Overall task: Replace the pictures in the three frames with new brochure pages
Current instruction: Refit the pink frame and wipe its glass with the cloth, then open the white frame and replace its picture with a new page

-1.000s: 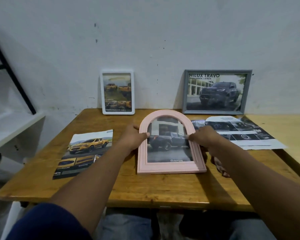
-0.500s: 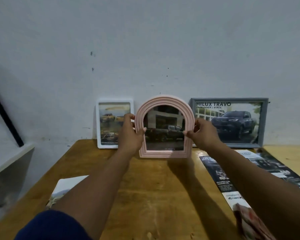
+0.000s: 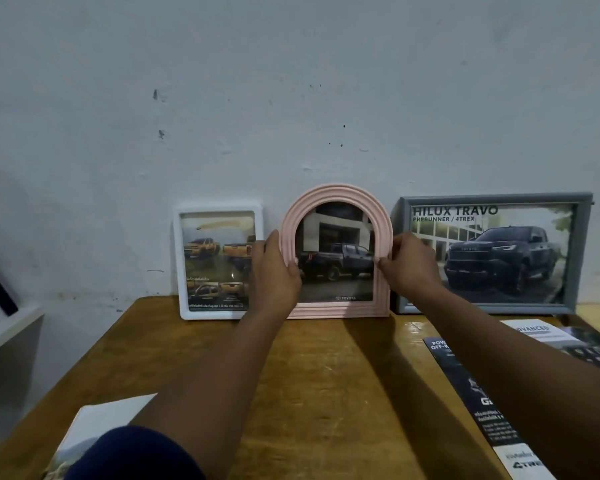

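Gripping pink frame (image 3: 336, 191) | between left hand (image 3: 274, 273), right hand (image 3: 413, 266) | fingers (image 3: 384, 261) round edges

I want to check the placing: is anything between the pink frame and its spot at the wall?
Nothing visible. The pink frame stands in the gap between the white frame and the grey frame, with the left hand and right hand gripping its sides.

Back edge of desk (image 3: 326, 393) is packed: white frame (image 3: 219, 263), pink arched frame (image 3: 336, 251) and grey frame (image 3: 492, 252) stand side by side at the wall. Left hand (image 3: 274, 271) and right hand (image 3: 409, 265) fill both gaps, gripping the pink one's sides. Bare wood mid-desk between the forearms. Brochure (image 3: 482, 403) covers the right side, loose page (image 3: 101, 420) front-left.
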The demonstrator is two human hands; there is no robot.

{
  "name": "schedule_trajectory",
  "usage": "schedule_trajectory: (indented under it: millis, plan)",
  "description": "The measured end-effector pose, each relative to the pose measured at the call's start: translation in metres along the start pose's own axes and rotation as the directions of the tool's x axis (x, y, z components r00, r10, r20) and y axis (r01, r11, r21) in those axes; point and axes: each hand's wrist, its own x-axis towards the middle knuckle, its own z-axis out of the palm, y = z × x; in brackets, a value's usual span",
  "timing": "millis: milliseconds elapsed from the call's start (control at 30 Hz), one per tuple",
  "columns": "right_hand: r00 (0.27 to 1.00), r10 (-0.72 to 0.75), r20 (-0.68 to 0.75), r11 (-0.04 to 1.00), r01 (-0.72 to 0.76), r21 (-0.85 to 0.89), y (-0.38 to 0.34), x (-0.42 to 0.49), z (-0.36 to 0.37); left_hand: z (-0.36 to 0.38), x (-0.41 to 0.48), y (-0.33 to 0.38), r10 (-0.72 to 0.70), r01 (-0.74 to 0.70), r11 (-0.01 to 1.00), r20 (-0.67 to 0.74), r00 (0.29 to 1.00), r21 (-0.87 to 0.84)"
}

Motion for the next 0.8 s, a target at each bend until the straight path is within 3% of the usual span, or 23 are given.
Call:
schedule_trajectory:
  millis: [300,467,633,800]
  plan:
    - [0.999,0.030,0.020,1.000,-0.030,0.001,-0.006,-0.012,0.002,-0.008,-0.028,0.002,0.055,-0.057,0.998,0.146,0.988,0.010]
    - [1.000,-0.026,0.001,1.000,0.026,-0.009,-0.029,-0.035,-0.019,-0.041,-0.036,0.011,0.102,-0.121,0.990,0.231,0.967,0.070]
    - [0.979,-0.166,0.117,0.986,0.164,0.026,-0.073,-0.068,-0.039,-0.096,-0.048,0.014,0.054,-0.105,0.983,0.310,0.949,0.149]
    - [0.932,-0.198,0.304,0.980,0.180,0.085,-0.113,-0.093,-0.022,-0.132,-0.050,-0.010,-0.051,-0.022,0.975,0.318,0.947,0.221]
